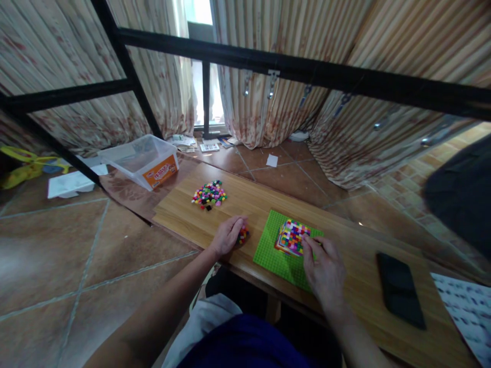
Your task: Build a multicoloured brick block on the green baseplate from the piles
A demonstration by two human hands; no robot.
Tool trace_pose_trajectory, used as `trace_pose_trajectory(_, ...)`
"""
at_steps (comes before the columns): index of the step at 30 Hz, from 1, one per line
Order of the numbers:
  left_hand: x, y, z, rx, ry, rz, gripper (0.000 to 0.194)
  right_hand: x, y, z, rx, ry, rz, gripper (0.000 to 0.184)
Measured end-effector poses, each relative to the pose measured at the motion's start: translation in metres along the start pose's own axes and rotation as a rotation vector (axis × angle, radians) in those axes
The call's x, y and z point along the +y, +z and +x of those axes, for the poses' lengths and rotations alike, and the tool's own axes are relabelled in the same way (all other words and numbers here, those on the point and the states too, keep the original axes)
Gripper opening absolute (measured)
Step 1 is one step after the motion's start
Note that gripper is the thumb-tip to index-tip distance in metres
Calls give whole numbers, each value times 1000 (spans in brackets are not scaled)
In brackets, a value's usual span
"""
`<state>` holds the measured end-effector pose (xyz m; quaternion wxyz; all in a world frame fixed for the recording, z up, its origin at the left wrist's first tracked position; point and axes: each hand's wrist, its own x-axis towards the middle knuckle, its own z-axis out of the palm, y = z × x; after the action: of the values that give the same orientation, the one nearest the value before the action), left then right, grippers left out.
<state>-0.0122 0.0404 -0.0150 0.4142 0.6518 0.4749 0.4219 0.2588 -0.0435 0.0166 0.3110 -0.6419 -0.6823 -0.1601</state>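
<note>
On a green studded baseplate (266, 248) stands a low block of many-coloured toy bricks (293, 236). My right hand (326, 266) is at the block's right edge, thumb and forefinger pinched together on its top; anything between the fingertips is hidden. To the left of the baseplate, my left hand (229, 235) rests on the table, fingers together and curled against a small heap of loose toy bricks (243, 235). The hand covers part of that heap, so I cannot make out what is in its fingers. A larger pile of loose bricks (209, 194) lies farther back at the left.
The wooden table (356, 245) carries a black phone-like slab (401, 289) at the right. Beside it lies a printed sheet (466, 312). A clear plastic tub (141, 158) with an orange label stands beyond the table's left end. A black metal frame (268, 53) crosses before the curtains.
</note>
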Motion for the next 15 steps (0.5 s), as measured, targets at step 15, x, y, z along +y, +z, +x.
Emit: trace_pose_trajectory(15, -3, -2, -2, 100, -14, -83, 36, 53, -12, -41, 38, 397, 84, 51)
